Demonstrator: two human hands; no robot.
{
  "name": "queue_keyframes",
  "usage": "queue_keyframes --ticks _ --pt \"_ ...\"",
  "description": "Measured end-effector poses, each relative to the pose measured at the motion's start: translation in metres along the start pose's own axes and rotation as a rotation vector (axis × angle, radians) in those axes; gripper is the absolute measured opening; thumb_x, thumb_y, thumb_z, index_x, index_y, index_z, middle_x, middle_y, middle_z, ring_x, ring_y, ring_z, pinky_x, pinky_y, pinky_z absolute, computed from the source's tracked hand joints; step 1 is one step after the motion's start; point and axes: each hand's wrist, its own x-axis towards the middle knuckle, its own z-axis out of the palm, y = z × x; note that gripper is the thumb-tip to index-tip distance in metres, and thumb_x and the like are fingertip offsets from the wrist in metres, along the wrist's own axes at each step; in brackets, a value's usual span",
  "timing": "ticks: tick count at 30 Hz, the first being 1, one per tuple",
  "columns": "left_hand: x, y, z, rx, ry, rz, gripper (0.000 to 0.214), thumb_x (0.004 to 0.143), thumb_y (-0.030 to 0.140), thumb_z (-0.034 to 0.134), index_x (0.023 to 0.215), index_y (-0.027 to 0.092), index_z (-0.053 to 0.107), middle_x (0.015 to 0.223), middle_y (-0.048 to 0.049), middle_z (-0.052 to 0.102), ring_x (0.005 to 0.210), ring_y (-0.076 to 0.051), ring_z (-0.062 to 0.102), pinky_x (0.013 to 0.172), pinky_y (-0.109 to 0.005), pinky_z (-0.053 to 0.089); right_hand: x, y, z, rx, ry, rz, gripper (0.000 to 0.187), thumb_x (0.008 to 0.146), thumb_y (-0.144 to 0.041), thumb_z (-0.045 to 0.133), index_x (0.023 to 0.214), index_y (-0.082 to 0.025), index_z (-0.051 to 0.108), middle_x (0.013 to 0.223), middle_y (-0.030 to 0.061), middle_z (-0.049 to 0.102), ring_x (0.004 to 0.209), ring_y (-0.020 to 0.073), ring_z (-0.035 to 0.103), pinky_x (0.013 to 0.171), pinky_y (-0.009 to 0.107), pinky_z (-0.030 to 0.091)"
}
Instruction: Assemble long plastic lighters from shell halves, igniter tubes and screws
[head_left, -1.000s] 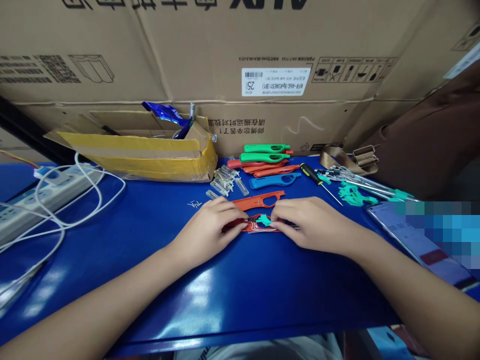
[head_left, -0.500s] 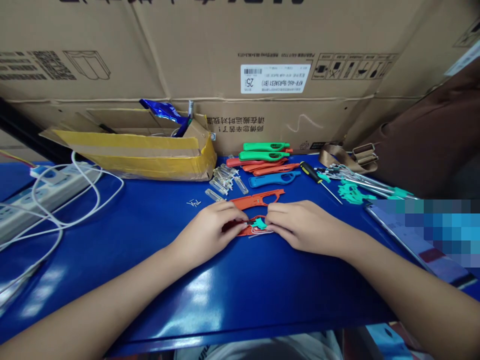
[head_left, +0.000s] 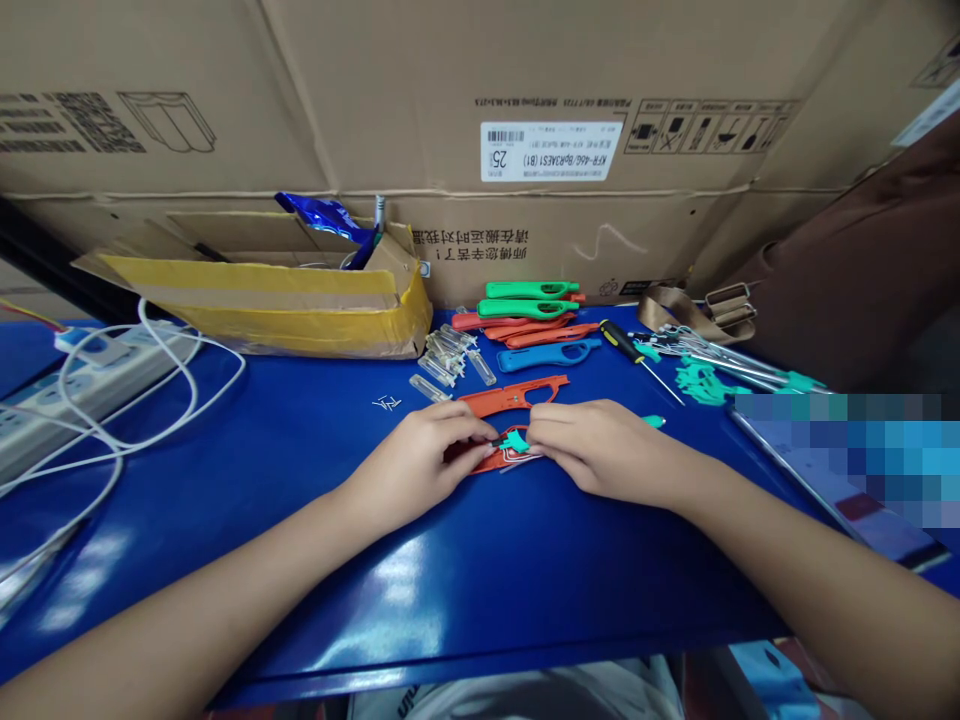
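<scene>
An orange lighter shell half (head_left: 486, 463) lies on the blue table between my hands, with a teal trigger piece (head_left: 516, 441) and white wire in it. My left hand (head_left: 424, 450) is closed, thumb and forefinger pinching a small black part (head_left: 497, 443) at the trigger's left side. From the right, my right hand (head_left: 592, 445) presses closed fingers at the shell's right end, hiding that end. A thin grey rod shows along the near edge. A teal tip (head_left: 655, 421) pokes out behind my right hand. Just beyond lies another orange shell half (head_left: 514, 397).
Behind are clear fluid tanks (head_left: 450, 355), loose screws (head_left: 387, 404), green, red and blue shells (head_left: 551, 354), and a screwdriver (head_left: 637, 358). Metal rods with teal ends (head_left: 735, 365) lie right, near a tablet-like device (head_left: 795, 460). Left are a yellow-taped box (head_left: 300, 310) and power strip (head_left: 97, 385).
The right hand has shifted slightly left over the shell. A teal tip now shows beyond the right hand, where none was visible before. The left hand keeps its pinch.
</scene>
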Motion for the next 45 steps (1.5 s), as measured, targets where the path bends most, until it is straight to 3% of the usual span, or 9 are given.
queue_keyframes --ticks 12,30,45 --pt "0.0006 0.003 0.0005 -0.024 -0.02 -0.034 0.016 0.094 0.012 0.064 0.103 0.016 0.076 0.092 -0.0054 0.072 0.081 -0.016 0.068 0.074 -0.027 0.054 0.0003 0.0041 -0.0018 0.103 -0.015 -0.023 0.021 0.101 -0.014 0.045 0.087 -0.019 0.06 0.085 0.0012 0.059 0.073 0.0153 0.052 0.065 0.027 0.035" --pt "0.0016 0.0065 -0.002 -0.085 -0.067 -0.123 0.019 0.09 0.009 0.061 0.1 0.018 0.074 0.095 -0.0053 0.073 0.079 -0.015 0.068 0.072 -0.027 0.055 0.0 0.0003 0.0035 0.001 0.057 -0.049 0.019 0.103 -0.017 0.042 0.095 -0.018 0.06 0.093 0.0038 0.061 0.076 0.0162 0.053 0.066 0.028 0.036" --pt "0.0013 0.0077 -0.0008 -0.054 -0.074 -0.14 0.021 0.088 0.005 0.061 0.099 0.017 0.074 0.092 -0.0049 0.071 0.08 -0.016 0.067 0.072 -0.028 0.054 0.0005 -0.0039 -0.0021 0.014 -0.004 -0.068 0.022 0.1 -0.01 0.043 0.089 -0.019 0.06 0.088 0.0023 0.061 0.073 0.0156 0.052 0.063 0.028 0.035"
